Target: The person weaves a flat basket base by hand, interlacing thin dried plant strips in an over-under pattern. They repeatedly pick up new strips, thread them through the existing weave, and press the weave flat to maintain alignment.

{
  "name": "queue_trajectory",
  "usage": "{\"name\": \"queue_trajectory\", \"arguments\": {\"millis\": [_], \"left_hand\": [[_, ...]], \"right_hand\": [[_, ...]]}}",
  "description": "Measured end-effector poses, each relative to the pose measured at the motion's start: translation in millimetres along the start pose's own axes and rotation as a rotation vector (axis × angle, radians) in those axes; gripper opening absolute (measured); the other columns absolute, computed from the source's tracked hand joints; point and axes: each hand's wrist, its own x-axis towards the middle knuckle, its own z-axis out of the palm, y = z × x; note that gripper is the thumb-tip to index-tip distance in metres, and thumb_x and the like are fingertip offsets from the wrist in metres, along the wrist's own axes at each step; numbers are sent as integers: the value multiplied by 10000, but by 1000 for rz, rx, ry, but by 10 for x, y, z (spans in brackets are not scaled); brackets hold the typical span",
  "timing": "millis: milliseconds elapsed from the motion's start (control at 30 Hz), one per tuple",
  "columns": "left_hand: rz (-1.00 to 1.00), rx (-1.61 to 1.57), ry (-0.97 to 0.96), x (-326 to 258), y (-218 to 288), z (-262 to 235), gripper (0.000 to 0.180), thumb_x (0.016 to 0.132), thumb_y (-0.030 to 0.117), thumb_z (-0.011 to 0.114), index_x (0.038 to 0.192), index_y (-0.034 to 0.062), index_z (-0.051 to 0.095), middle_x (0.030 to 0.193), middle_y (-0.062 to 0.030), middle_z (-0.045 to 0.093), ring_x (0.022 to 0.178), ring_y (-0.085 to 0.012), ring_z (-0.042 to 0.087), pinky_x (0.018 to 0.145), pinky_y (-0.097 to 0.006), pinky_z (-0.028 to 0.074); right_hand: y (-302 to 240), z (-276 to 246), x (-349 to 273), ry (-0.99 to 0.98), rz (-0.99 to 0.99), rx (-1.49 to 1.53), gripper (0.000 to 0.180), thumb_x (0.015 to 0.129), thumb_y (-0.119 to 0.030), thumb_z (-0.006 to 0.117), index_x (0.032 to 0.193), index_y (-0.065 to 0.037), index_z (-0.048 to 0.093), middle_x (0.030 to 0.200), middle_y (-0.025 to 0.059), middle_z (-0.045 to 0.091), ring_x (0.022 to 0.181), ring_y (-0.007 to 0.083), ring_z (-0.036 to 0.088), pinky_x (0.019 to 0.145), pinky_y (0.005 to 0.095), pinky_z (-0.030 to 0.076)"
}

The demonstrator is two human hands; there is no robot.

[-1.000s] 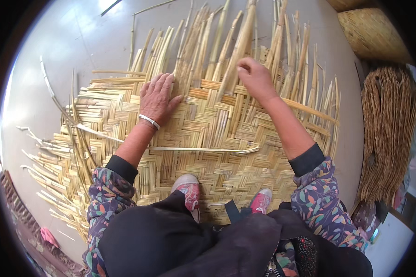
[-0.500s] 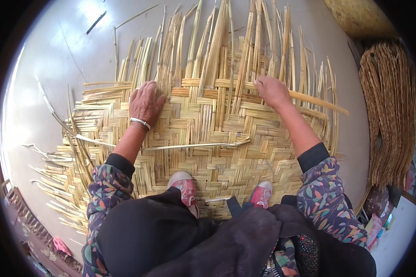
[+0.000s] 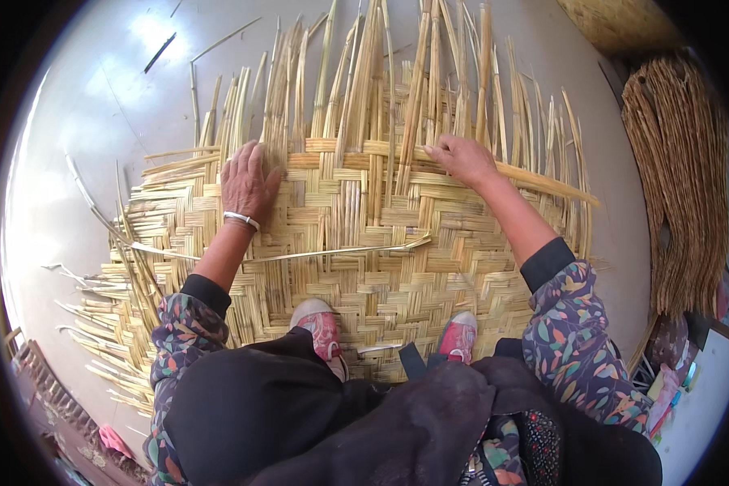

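A large mat (image 3: pixel 364 283) of split reeds in a herringbone weave lies on the floor beneath my feet. My left hand (image 3: pixel 249 185) rests on its upper left part, palm down with the fingers stretched out. At the far edge, my right hand (image 3: pixel 464 160) closes on a long reed strip (image 3: pixel 551 185); its fingertips are partly hidden. This strip runs crosswise among the upright reeds (image 3: pixel 413 105), and its right end sticks out past them. One loose, bent reed (image 3: pixel 340 250) lies across the mat, nearer to me than both hands.
Red patterned shoes (image 3: pixel 459 336) stand on the mat's near part. At the right, a thick stack of folded brown woven material (image 3: pixel 676 186) stands beside a white surface (image 3: pixel 701 405). Thin reed scraps (image 3: pixel 227 38) lie on the grey floor at the far left.
The whole view has shifted slightly. My right hand stays on the crosswise strip and my left hand stays flat on the mat; the weave looks much the same.
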Motion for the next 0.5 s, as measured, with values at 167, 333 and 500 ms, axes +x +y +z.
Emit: {"name": "queue_trajectory", "arguments": {"millis": [167, 333, 500], "left_hand": [[181, 29, -128, 181, 568, 29, 686, 836, 443, 561, 1391, 118, 320, 1460, -91, 296, 1366, -221, 237, 1118, -406, 134], [281, 17, -248, 172, 626, 178, 627, 862, 447, 502, 1358, 85, 376, 1432, -83, 333, 1347, -217, 267, 1102, -390, 169], [240, 27, -260, 168, 652, 153, 566, 863, 393, 507, 1327, 83, 413, 1402, -77, 366, 1327, -211, 297, 1073, -403, 205]], "right_hand": [[63, 109, 87, 43, -11, 15, 484, 852, -564, 485, 794, -91, 573, 848, 134, 636, 825, 335, 591, 707, 460, 446], [-29, 96, 140, 34, -16, -71, 468, 848, -565, 505, 789, -106, 578, 764, 105, 622, 764, 295, 592, 674, 422, 445], [-130, 63, 117, -33, -9, -133, 454, 867, -551, 470, 889, -116, 596, 894, 110, 640, 866, 296, 607, 740, 439, 465]]}}
